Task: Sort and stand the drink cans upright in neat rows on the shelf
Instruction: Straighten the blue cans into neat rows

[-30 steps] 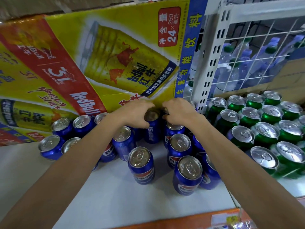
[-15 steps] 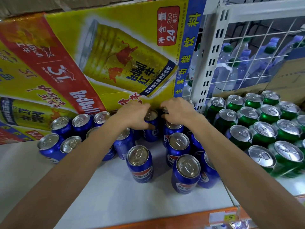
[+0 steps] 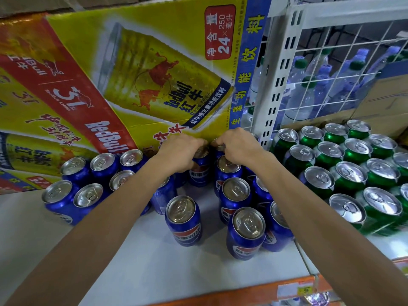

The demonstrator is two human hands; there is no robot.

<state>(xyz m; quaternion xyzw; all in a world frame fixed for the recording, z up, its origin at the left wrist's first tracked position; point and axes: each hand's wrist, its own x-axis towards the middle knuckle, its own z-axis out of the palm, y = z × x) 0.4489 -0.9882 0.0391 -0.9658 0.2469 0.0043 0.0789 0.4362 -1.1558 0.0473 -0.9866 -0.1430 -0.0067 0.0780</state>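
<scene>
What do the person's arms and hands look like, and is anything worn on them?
The left forearm and right forearm are bare as far as the picture shows; no sleeve is visible. The left hand and right hand wear no glove or watch.

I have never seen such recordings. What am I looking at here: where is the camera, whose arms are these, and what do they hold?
There is no machine here. A person wears one camera on the head, and it looks down at their own arms. On the white shelf stand blue cans, with green cans to the right and a yellow carton behind. The left hand grips one back can. The right hand curls its fingers over the neighbouring can.
</scene>
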